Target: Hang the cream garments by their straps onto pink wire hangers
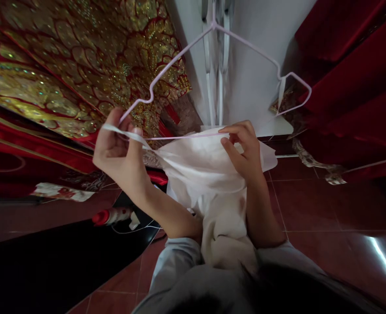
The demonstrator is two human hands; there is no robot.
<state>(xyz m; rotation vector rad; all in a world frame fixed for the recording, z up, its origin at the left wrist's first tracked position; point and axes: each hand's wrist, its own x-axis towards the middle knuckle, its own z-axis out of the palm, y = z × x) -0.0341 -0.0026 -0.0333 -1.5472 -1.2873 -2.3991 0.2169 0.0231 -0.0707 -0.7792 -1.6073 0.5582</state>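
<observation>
A pale pink wire hanger [245, 46] hangs in front of me from above. A white garment [206, 165] is draped from its lower bar and falls between my forearms. My left hand [116, 146] pinches a thin white strap of the garment at the hanger's left notch, fingers closed. My right hand [242, 146] grips the garment's upper edge near the middle of the lower bar, fingers curled on the cloth. A second white strap [280, 89] is looped at the hanger's right notch.
Red cloth with gold sequin embroidery [81, 61] hangs at the left. Dark red velvet fabric [353, 74] hangs at the right. A white wall or door [255, 78] is behind the hanger. A red and white object [112, 216] lies on a black surface over red floor tiles [327, 209].
</observation>
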